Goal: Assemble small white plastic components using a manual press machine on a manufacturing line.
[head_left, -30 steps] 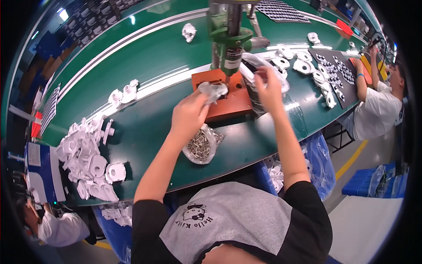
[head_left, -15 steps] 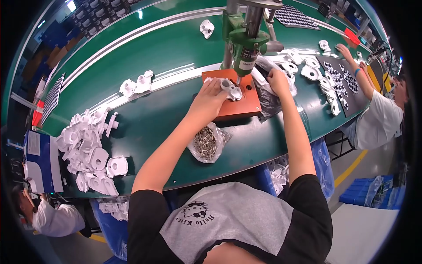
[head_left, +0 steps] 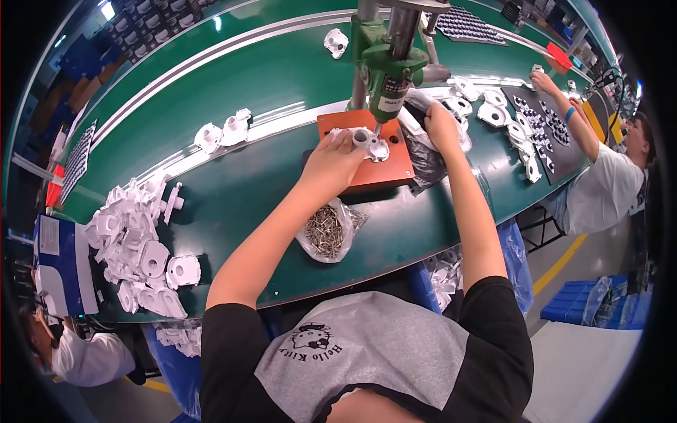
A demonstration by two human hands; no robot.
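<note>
The left hand (head_left: 336,162) is pinching a white part (head_left: 369,146) on the orange block (head_left: 396,170) beneath the green press (head_left: 389,79); the right hand (head_left: 441,128) is resting curled by a plastic bag (head_left: 426,163), its grip hidden. A slipping hold could leave the part sitting crooked.

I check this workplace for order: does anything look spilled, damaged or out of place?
Nothing looks clearly spilled or damaged. One white part lies alone on the green surface, left of the green press, perhaps misplaced.
</note>
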